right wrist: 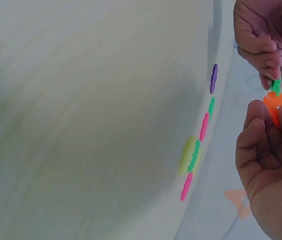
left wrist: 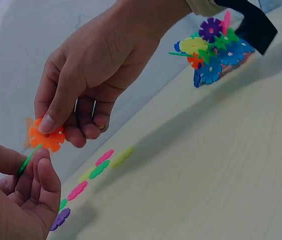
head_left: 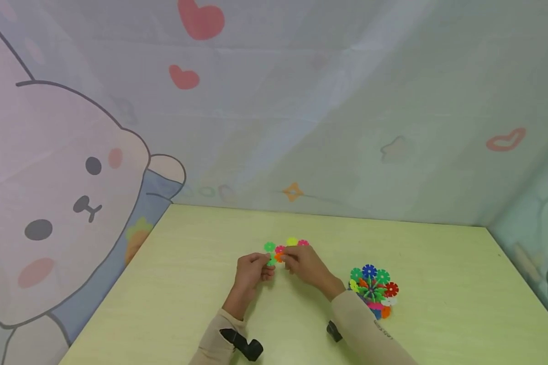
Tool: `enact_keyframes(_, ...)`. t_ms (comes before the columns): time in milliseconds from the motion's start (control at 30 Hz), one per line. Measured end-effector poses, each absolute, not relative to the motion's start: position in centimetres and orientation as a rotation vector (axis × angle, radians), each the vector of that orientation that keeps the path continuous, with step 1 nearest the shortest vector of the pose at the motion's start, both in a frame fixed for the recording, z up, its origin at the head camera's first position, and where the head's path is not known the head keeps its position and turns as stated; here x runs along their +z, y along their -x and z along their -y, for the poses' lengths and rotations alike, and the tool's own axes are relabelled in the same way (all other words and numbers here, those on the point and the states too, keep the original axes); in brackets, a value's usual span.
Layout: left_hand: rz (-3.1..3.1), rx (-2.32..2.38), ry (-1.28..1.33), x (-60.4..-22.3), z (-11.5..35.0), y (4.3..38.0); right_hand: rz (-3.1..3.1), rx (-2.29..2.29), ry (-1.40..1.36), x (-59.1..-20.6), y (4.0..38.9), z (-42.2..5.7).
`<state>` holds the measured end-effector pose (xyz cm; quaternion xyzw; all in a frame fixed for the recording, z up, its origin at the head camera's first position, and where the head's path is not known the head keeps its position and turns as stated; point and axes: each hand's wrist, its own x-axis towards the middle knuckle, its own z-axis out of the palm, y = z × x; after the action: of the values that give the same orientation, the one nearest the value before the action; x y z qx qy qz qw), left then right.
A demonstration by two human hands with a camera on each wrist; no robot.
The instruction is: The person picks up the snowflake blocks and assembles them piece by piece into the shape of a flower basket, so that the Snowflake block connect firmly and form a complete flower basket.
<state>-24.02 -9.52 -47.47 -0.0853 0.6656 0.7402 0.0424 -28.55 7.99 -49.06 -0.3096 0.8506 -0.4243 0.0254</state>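
Note:
My left hand (head_left: 251,274) pinches a green notched plastic disc (left wrist: 27,162), which appears nearly edge-on in the left wrist view. From the other side, my right hand (head_left: 308,264) pinches an orange notched disc (left wrist: 53,141) between thumb and fingers. The two discs meet at their rims, the orange one turned across the green. Both hands are raised above the table, and fingers cover part of each disc.
Beyond the hands, loose flat discs lie in a row on the pale table (head_left: 438,284), among them a purple disc (left wrist: 61,220), a pink disc (left wrist: 77,191) and a yellow disc (left wrist: 123,156). A multicoloured cluster of joined discs (head_left: 370,289) stands beside my right forearm.

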Motion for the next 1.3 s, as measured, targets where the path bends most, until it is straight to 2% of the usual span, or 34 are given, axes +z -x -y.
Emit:
enact_keyframes(300, -1.969, 2.318, 0.376, -50.4, 9.6, 25.7, -2.647, -1.266, 0.974, -48.5, 28.6, -7.4)
enact_keyframes(467, -1.916, 2.333, 0.406, -50.4, 9.2, 25.8, -2.639, -1.241, 1.006, -48.7, 29.2, -7.7)
enact_keyframes(833, -1.823, 2.237, 0.184, -50.5, 10.1, 25.8, -2.524, -1.195, 0.953, -48.1, 30.4, -8.6)
enact_keyframes(1100, -1.799, 2.271, 0.247, -51.5, 10.9, 25.5, -2.830, -0.841, 0.509, -49.0, 30.6, -9.0)
enact_keyframes(1300, -1.823, 2.271, 0.157, -51.5, 10.9, 25.4, -2.823, -0.781, 0.480, -50.6, 30.6, -9.0)
